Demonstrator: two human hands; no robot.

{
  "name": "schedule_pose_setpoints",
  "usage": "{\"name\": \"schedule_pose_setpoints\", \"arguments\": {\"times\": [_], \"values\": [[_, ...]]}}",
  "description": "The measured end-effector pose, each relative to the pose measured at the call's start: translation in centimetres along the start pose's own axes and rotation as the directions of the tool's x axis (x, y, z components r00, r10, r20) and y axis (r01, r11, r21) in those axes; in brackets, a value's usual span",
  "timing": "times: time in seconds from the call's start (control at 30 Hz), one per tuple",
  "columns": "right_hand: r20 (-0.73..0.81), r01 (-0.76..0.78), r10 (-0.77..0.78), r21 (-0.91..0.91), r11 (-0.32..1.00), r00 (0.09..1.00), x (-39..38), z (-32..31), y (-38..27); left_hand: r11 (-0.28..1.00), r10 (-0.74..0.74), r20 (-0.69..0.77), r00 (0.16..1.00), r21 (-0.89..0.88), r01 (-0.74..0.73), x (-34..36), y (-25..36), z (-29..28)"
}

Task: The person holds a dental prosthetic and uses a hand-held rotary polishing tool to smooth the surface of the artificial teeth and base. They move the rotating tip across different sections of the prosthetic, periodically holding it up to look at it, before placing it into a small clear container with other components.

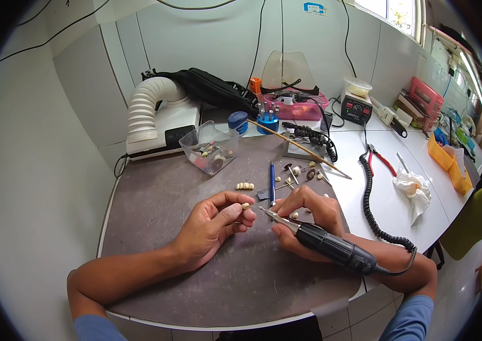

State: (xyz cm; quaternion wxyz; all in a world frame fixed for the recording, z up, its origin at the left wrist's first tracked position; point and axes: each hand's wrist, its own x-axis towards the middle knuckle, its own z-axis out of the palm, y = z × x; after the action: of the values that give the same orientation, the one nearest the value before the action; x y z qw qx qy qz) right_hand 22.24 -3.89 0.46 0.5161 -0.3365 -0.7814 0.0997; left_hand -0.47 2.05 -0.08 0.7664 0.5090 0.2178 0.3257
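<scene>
Between the thumb and fingers of my left hand [214, 226] is a small cream dental crown [245, 206]. My right hand [312, 219] grips a black and silver rotary handpiece [332, 245] like a pen. Its tip points left toward the crown, with a small gap between them. A black coiled cord [370, 204] runs from the handpiece's rear end up to a control box. Just beyond my hands lie a row of joined cream teeth [245, 186] and a blue pen-like tool [272, 182]. Several loose crowns and polishing bits [295, 173] are scattered beyond my right hand.
A clear bin of small parts [210, 153] stands beyond my left hand, near a white ribbed suction hose [147, 108]. A blue bur holder [267, 122], a long brush [303, 150], the control box [356, 107], red-handled pliers [382, 159] and crumpled tissue [414, 193] lie farther back and right.
</scene>
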Motion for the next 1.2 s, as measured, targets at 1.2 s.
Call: {"name": "schedule_pose_setpoints", "arguments": {"times": [1.2], "values": [[0.098, -0.06, 0.056, 0.046, 0.997, 0.994, 0.02, 0.07, -0.08, 0.996, -0.02, -0.024, 1.0, 0.09, 0.022, -0.16, 0.29, 0.72]]}}
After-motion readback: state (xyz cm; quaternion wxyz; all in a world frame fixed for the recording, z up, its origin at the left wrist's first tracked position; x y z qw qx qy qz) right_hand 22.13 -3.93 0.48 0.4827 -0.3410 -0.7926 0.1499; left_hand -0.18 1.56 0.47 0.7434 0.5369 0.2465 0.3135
